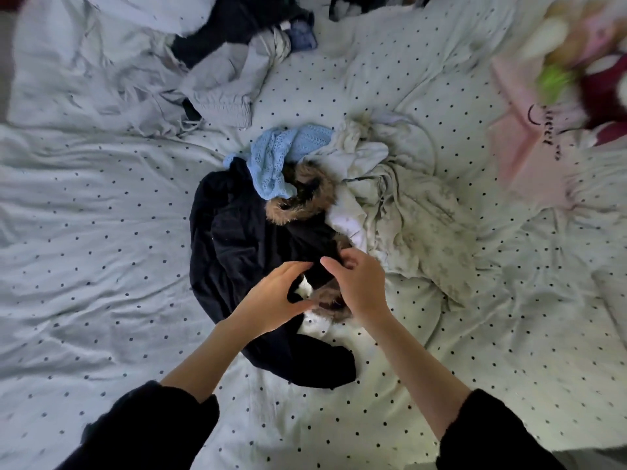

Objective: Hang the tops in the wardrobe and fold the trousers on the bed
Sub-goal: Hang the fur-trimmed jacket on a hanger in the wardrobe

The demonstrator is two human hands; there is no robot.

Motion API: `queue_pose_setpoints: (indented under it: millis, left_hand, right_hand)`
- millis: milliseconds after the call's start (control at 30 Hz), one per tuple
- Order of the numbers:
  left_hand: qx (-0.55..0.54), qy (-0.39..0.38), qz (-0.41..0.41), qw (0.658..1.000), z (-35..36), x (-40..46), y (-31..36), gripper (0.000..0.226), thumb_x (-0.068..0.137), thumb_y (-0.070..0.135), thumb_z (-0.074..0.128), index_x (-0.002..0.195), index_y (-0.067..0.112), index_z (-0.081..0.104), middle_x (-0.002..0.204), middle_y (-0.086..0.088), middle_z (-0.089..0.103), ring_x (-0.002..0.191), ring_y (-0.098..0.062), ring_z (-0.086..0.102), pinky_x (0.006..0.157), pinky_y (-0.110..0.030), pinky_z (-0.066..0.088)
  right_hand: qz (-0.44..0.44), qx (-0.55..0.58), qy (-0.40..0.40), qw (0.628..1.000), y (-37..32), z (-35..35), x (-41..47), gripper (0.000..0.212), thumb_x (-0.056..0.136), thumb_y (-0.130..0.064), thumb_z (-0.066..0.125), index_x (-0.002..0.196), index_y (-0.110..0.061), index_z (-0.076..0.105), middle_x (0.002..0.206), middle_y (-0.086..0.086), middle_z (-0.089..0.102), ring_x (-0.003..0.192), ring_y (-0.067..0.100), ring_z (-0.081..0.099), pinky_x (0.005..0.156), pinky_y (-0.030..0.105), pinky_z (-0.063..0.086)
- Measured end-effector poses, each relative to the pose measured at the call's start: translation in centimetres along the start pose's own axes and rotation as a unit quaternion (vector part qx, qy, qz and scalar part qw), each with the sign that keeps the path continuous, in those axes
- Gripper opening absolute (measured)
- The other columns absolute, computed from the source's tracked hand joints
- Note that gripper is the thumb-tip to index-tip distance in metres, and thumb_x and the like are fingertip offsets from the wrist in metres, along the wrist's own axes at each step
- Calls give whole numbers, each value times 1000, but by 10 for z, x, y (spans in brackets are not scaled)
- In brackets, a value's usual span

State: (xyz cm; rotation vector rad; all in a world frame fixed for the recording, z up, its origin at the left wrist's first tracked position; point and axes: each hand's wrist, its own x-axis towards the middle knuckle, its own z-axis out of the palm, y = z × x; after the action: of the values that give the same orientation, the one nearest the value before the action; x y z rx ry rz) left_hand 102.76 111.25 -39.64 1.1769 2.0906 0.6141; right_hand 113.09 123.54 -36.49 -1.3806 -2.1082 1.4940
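Black fur-trimmed garment (pixel 244 239), frame centre, on dotted bed (pixel 101 266). Left hand (pixel 274 293) and right hand (pixel 356 283): grips pinch its near edge. Sorting step; next, lift clear, identify.

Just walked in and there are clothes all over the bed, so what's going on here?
A person is sorting laundry on a bed with a dotted cover. Both hands, the left hand and right hand, are working into a dark garment with fur trim in the middle pile, gathering its fabric. A light blue knit and pale clothes lie against it. Another heap sits further up. Nothing looks folded yet.
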Motion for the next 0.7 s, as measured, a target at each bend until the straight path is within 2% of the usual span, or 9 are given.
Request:
queue_pose_setpoints:
  millis: [100,200,333,400,500,567,600,633,700]
  left_hand:
    - [-29,80,46,995,-12,-30,32,66,82,35,71,139,19,41,136,10,45,119,-7,48,97,-28,43]
    - [-56,213,116,969,-28,-56,52,34,84,8,66,118,5,60,119,-3,58,108,-18,57,91,-35,48]
    - [-50,250,208,944,-53,-105,59,20,80,-6,62,97,3,68,107,-6,64,104,-14,56,91,-30,45]
    - [-10,221,231,947,-57,-137,50,16,80,-6,65,93,2,69,116,-7,63,116,-9,50,98,-30,42]
    - [9,62,193,979,-45,-188,26,11,88,-1,58,95,2,65,128,-4,57,129,-8,38,106,-20,31]
    - [-11,-28,134,991,-38,-214,16,15,92,-1,48,96,7,60,105,-11,66,107,-20,59,91,-29,45]
    - [-8,-49,114,992,-34,-229,12,20,92,-3,45,94,11,59,91,-10,64,90,-25,61,80,-33,46]
    - [3,-64,97,993,-36,-231,9,21,91,-3,44,91,13,58,84,-7,62,81,-26,58,74,-33,45]
    - [50,-118,53,990,-38,-241,3,8,93,7,49,91,9,57,84,-8,60,79,-24,56,74,-34,44]
  right_hand:
    - [-51,28,4,998,-45,-17,-35,39,81,-25,70,56,-4,48,49,3,44,51,12,38,57,33,36]
    - [-130,5,26,991,-80,-29,-69,51,80,-24,71,46,-21,33,40,-7,33,45,10,31,51,20,26]
    - [-209,-39,64,975,-92,-38,-127,30,76,-27,75,54,-19,57,51,-14,47,56,6,46,65,23,37]
    - [-225,-106,69,966,-77,-31,-161,22,75,-28,76,64,-10,68,66,-8,54,70,11,54,75,34,42]
    - [-160,-197,-12,967,-45,-14,-203,39,81,-33,70,59,-3,57,60,-2,46,59,3,44,66,33,38]
    - [-111,-239,-62,963,-27,-6,-217,45,85,-36,64,60,-3,47,55,-2,41,55,5,42,60,29,32]
    - [-95,-242,-79,962,-19,-2,-228,37,86,-36,62,56,-16,55,56,-1,47,56,5,45,62,28,34]
    - [-76,-231,-85,966,-17,-2,-226,34,87,-34,61,67,-8,66,63,1,58,64,9,53,68,28,38]
    - [-43,-205,-93,973,-11,0,-230,30,88,-31,58,90,-4,70,88,8,70,86,20,63,84,33,45]
